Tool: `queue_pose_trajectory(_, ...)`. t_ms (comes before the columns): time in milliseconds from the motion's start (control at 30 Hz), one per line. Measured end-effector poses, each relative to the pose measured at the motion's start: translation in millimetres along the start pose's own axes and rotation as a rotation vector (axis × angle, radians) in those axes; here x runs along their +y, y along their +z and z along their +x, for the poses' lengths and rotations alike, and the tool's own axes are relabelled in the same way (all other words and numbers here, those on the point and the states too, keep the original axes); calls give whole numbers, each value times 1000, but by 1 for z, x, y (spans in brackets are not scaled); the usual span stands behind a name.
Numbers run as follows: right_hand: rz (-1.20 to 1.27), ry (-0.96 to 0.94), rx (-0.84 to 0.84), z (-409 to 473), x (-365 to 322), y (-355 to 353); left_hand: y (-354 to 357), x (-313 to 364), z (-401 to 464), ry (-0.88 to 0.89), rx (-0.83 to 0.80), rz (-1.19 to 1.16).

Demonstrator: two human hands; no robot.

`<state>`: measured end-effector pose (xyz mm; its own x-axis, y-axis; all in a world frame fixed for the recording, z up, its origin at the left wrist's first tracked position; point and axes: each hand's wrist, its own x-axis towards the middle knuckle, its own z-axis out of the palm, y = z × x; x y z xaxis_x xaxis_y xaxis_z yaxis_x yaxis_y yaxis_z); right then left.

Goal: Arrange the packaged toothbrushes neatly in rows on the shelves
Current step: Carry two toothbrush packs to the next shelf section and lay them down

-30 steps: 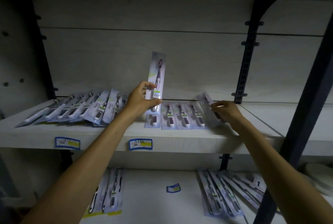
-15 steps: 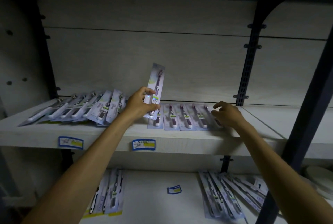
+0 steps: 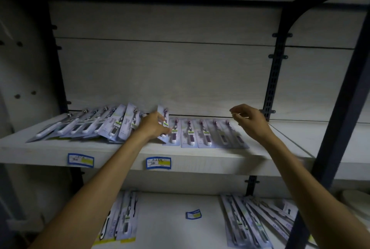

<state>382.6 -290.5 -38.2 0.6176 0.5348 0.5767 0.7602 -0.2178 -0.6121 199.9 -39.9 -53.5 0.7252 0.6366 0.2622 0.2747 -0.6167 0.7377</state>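
Observation:
My left hand (image 3: 152,127) grips a packaged toothbrush (image 3: 164,117), tilted low over the left end of a flat row of packaged toothbrushes (image 3: 204,134) on the middle shelf (image 3: 120,152). My right hand (image 3: 251,121) hovers above the right end of that row, fingers apart and holding nothing. To the left, a leaning, overlapping pile of toothbrush packs (image 3: 86,125) lies on the same shelf.
Blue-edged price labels (image 3: 158,163) sit on the shelf's front edge. The lower shelf holds two packs at left (image 3: 124,216), a fanned pile at right (image 3: 254,222) and a loose label (image 3: 193,214). A dark metal upright (image 3: 338,120) stands at right.
My left hand has lowered its toothbrush pack from upright down toward the row's left end. My right hand has let go of the rightmost pack, which now lies flat, and lifted off.

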Motion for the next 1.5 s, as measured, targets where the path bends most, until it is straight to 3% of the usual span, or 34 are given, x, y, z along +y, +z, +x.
queue_pose_trajectory(200, 30, -3, -22, -4, 1, -2, 1, 1, 1, -57, -39, 81)
queue_pose_trajectory(333, 19, 31, -59, -8, 2, -1, 0, 1, -1, -11, -8, 255)
queue_pose_trajectory(600, -38, 37, -102, -6, 1, -4, -1, 18, -6, 134, 87, 331)
queue_pose_trajectory(733, -91, 40, -145, -1, -4, -4, -1, 38, -11, 239, -77, 244)
queue_pose_trajectory(967, -217, 60, -360, -5, -17, 2, 1, 58, -21, 297, -254, 354)
queue_pose_trajectory(1500, -277, 7, -398, -5, -38, 39, -46, 24, -38, 266, -148, 446)
